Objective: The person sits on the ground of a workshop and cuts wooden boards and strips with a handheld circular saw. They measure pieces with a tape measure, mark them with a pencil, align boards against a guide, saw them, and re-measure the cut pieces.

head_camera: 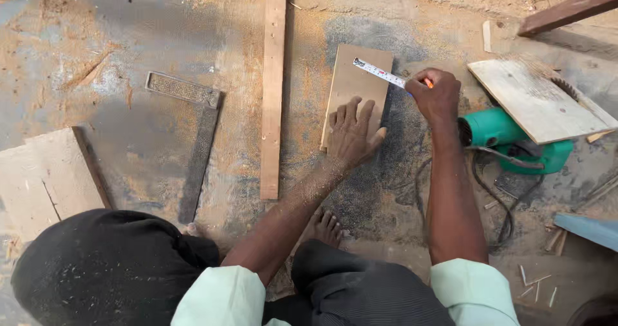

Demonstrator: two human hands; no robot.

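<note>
Your left hand (351,134) lies flat, fingers spread, on the lower half of a small rectangular board (356,81) resting on the sawdust-covered floor (116,36). Your right hand (438,96) is closed around a pencil (427,82) at the board's right edge, where a tape measure blade (378,72) crosses the upper corner — its tip reaching onto the wood. A long wooden strip (273,87) runs parallel just left of the board, a narrow gap between them. A metal square (196,133) lies farther left, beside a pale board (45,178). Close to your right wrist, a green circular saw (508,139) under a plank (537,97) crowds that side — its cable (499,197) trails toward you.
</note>
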